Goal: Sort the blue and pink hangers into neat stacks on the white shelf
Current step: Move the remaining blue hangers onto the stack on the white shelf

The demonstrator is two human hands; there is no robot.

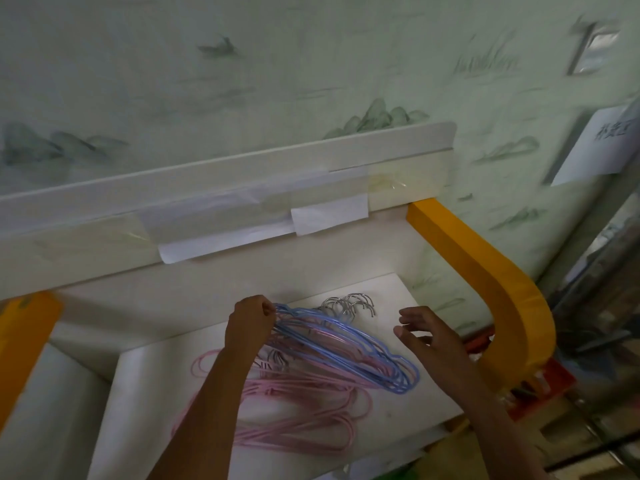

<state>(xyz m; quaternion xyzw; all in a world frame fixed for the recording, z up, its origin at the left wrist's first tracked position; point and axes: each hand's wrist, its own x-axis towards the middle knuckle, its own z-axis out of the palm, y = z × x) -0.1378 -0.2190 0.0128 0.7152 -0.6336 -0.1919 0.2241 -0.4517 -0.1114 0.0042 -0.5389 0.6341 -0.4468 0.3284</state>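
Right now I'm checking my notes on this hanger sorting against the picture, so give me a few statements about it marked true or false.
1. The left hand grips one end of the blue hangers. True.
2. The right hand holds a pink hanger. False: it hovers open beside the blue bunch, holding nothing.
3. The pink hangers lie on the white shelf, nearer the person than the blue ones. True.
4. The blue bunch's metal hooks point toward the person. False: they point toward the wall.
5. The shelf's curved side rail is green. False: it is yellow.
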